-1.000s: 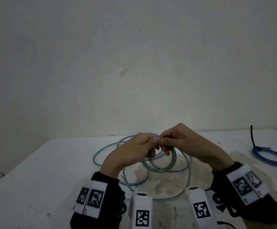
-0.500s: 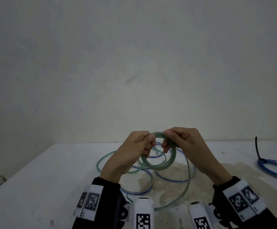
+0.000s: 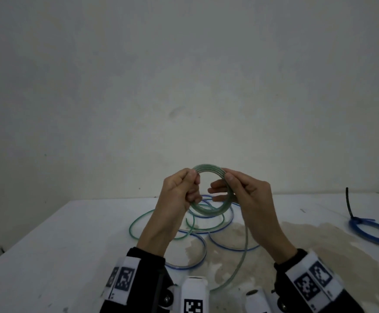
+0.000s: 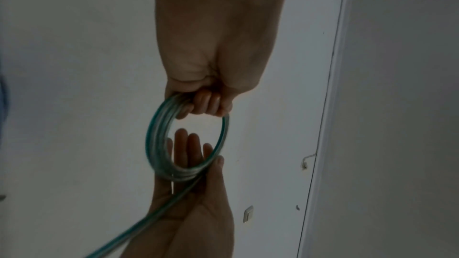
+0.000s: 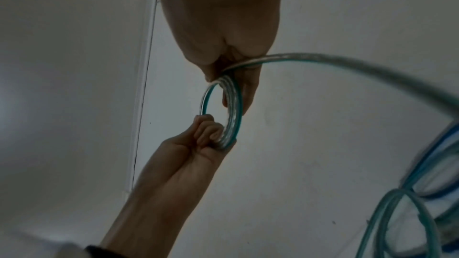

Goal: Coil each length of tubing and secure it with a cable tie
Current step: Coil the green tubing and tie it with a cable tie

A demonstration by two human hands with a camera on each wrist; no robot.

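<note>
1. Head view: at frame centre, above the white worktop, the left hand and right hand hold up a small coil of clear green-tinted plastic tubing, probably raised so its turns stack evenly. The left fingers curl round the coil's left side; the right thumb pinches its right side while the other right fingers lie nearly straight behind the ring. A loose tail drops from the coil toward the lower centre, so winding looks unfinished. Uncoiled blue tubing lies on the worktop beneath; at the right edge a blue coil already carries a black cable tie

2. Left wrist view: the left fingers clamp several turns together at frame centre, likely to stop them springing apart; the right hand's straight fingers support the coil's lower arc

3. Right wrist view: the tail feeds through the right hand's pinch at upper centre, seemingly to guide the next turn
</note>
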